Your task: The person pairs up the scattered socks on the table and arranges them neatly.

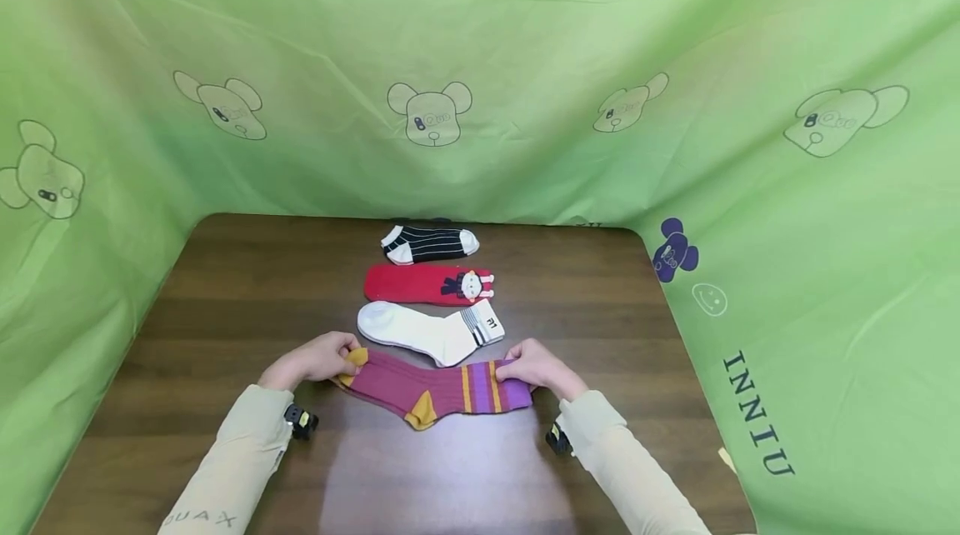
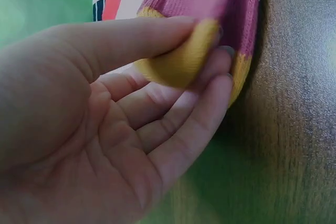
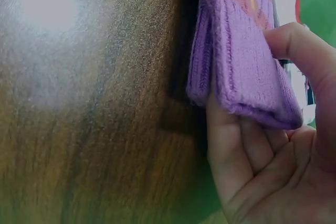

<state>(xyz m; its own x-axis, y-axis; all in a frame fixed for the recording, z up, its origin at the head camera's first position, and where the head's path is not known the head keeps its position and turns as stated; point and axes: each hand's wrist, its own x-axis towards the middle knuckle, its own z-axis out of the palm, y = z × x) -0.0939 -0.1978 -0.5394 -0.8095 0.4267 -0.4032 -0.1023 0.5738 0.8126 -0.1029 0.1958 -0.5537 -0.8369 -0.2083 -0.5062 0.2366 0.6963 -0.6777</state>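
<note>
A maroon sock (image 1: 397, 377) with mustard toe and heel and a purple striped cuff stretches sideways between both hands. At its left end my left hand (image 1: 322, 357) pinches the mustard toe (image 2: 181, 61) between thumb and fingers. On the other side my right hand (image 1: 542, 366) grips the purple cuff (image 3: 249, 61), thumb on top and fingers beneath. In both wrist views a second layer shows under the upper one, so the sock seems to be a stacked pair. Just beyond it lies a white sock (image 1: 408, 328) with grey and black bands at its cuff.
Farther back on the brown wooden table (image 1: 247, 285) lie a red sock (image 1: 408, 283) with a cartoon figure and black striped ankle socks (image 1: 431, 244) with white toe and heel, roughly in a column. Green printed cloth (image 1: 525, 35) hangs around the table's back and sides.
</note>
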